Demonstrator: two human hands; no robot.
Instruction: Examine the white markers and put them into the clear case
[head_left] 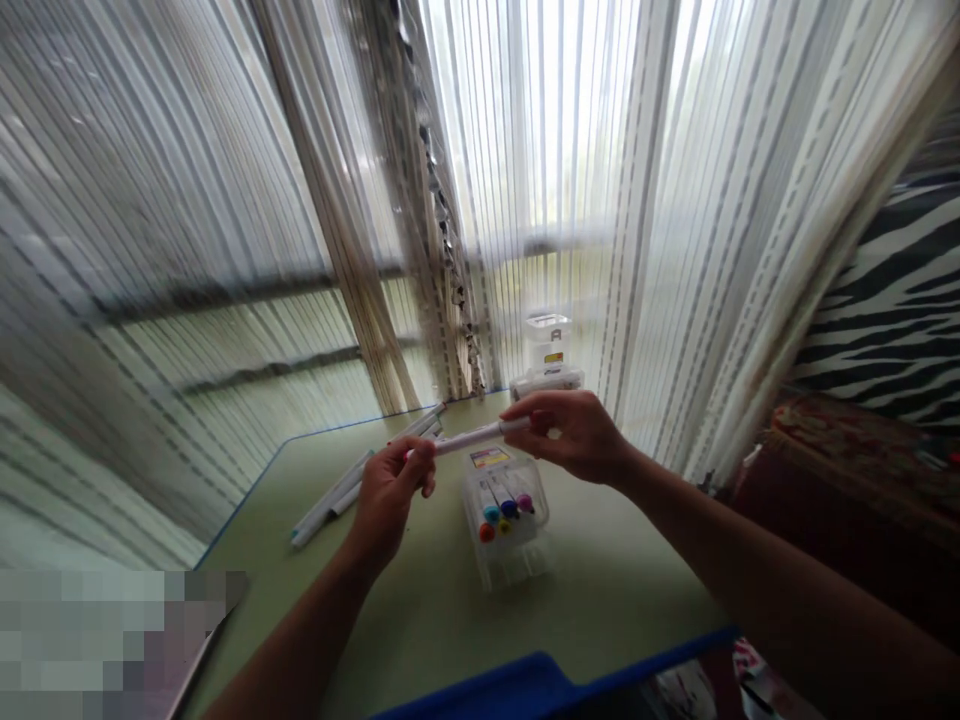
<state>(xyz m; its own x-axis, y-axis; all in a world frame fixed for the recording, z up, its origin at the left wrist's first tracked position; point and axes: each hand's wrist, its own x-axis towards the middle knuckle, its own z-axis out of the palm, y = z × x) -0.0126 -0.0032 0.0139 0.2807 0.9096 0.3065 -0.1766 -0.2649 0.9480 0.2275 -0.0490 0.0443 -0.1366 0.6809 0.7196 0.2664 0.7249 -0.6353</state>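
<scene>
A white marker pen is held level above the table, between both hands. My left hand pinches its left end, where a bit of pink shows. The fingers of my right hand close round its other end. Below the pen lies a clear plastic case with several markers inside, their ends orange, yellow, blue, light blue and purple. Left of it, more white markers rest on the table, partly behind my left hand.
The pale green table has a blue edge. At its back stands another clear container with a small label. Sheer curtains hang behind. A pixelated patch covers the lower left, beside a dark-edged flat object. Zebra-striped fabric is at the right.
</scene>
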